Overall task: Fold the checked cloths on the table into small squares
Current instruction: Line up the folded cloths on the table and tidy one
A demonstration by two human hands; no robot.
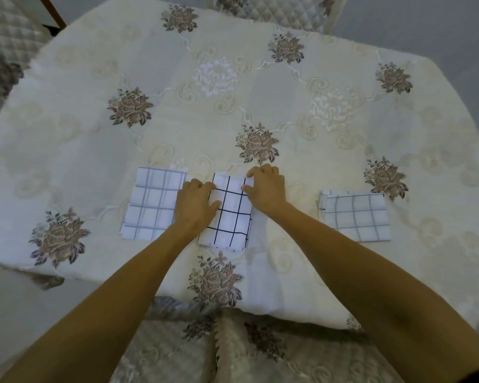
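Note:
Three white checked cloths lie in a row near the table's front edge. The middle cloth (228, 217), with bold black lines, is a folded upright rectangle. My left hand (195, 205) rests on its left edge, fingers pinching the fabric near the top. My right hand (266, 189) grips its top right corner. To the left lies a cloth with faint grey-blue lines (150, 205), folded flat, its right edge partly under my left hand. A third folded cloth with grey lines (356, 217) lies to the right, apart from both hands.
The round table (94, 150) wears a cream embroidered tablecloth with brown rose motifs. Quilted chairs stand at the far left (6, 51) and far side (282, 9). A quilted seat cushion (233, 349) shows below the front edge.

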